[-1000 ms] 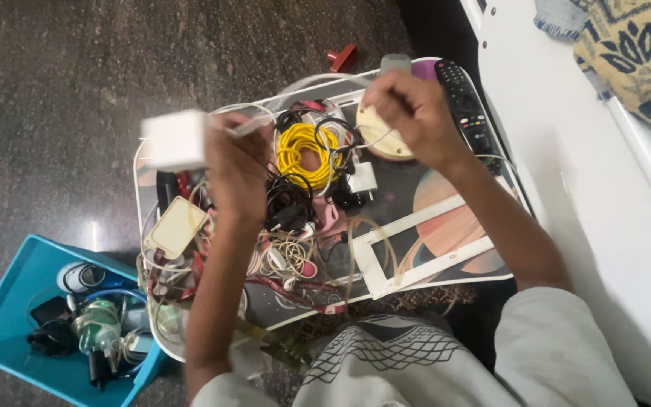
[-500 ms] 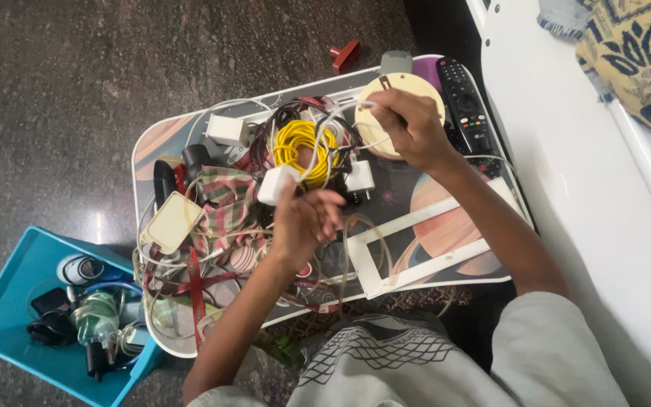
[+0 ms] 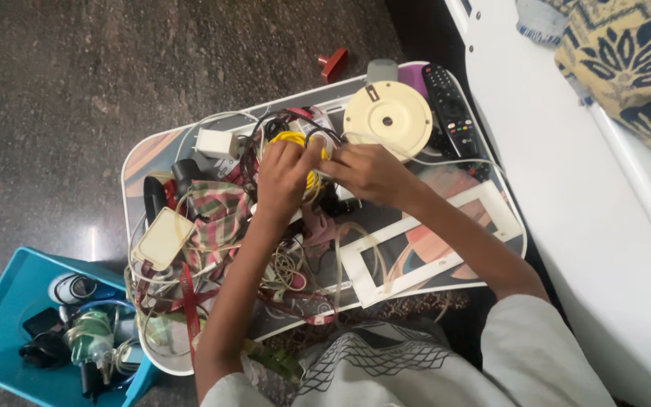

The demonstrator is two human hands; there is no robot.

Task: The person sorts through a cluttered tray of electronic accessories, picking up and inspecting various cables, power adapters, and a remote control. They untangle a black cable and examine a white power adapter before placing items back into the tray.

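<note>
Yellow cable coil [image 3: 295, 139] lies at upper centre of the cluttered surface [image 3: 453, 249]. Left hand [image 3: 282, 177] and right hand [image 3: 363, 172] meet over it, fingers curled; actual grip cannot be told.

A home, dark stone floor [image 3: 77, 83], patterned bedding [image 3: 627, 60], remote control [image 3: 450, 102]
</note>
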